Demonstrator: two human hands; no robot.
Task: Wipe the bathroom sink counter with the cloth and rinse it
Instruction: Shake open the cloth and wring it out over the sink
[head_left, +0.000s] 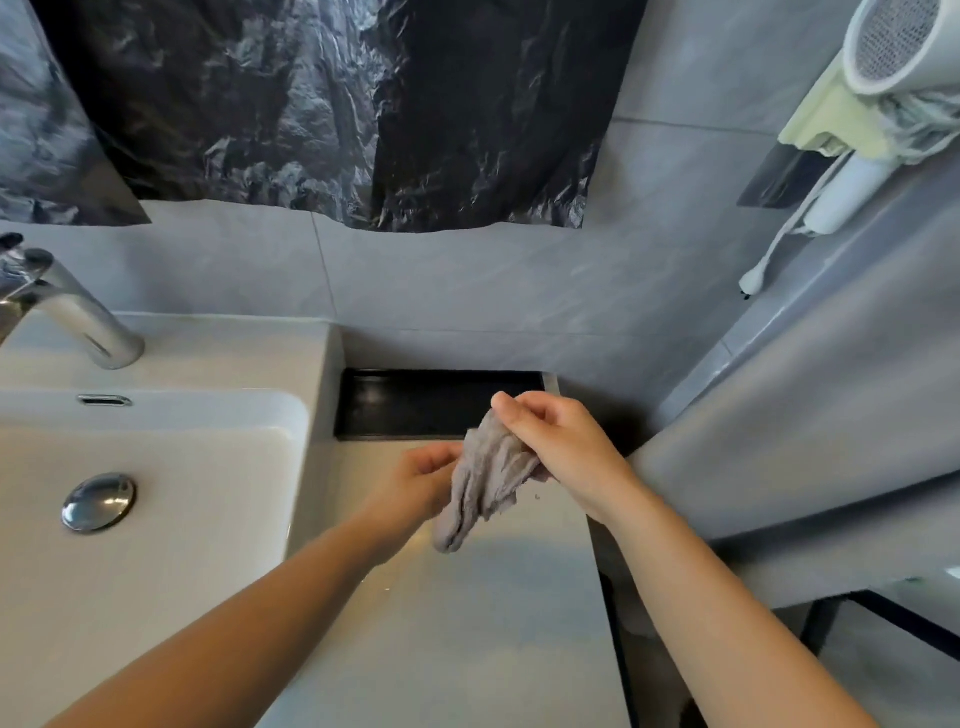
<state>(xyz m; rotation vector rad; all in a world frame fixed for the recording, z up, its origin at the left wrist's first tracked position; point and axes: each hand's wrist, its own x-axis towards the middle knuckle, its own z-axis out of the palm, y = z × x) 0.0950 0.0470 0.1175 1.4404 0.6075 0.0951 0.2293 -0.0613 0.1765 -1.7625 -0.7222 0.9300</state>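
One cloth (488, 483) — left hand (415, 483), right hand (561, 441)

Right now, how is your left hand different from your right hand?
The right hand is higher and pinches the top of the grey cloth; the left hand is lower and grips its side. The left hand is nearer the sink than the right hand. Both hold the same cloth, above the counter.

I am holding a cloth (483, 483) of rough, matt fabric; the faucet (67, 306) is gleaming, polished metal; the counter (493, 623) is looking smooth, glossy.
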